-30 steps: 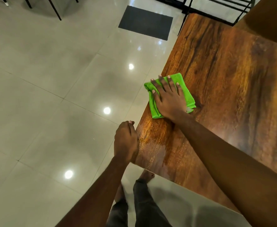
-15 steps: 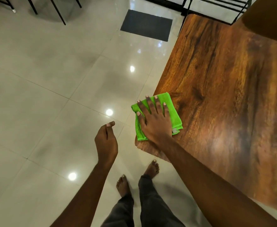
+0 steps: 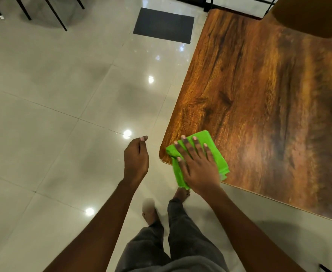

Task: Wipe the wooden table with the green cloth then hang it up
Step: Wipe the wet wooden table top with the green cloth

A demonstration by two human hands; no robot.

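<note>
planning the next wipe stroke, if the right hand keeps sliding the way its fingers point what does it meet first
The right hand, flat on the green cloth, points up along the brown wooden table. Only bare tabletop shows ahead; the path looks free up to the far edge, though depth there is unclear.

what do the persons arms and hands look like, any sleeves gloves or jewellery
Both forearms are bare up to the frame edge: no sleeves, gloves, watch or bracelets show. The left hand and right hand carry no visible rings. The nails on the fingers are short and pale, unpainted as far as can be told. Below, grey trousers and bare feet show.
</note>
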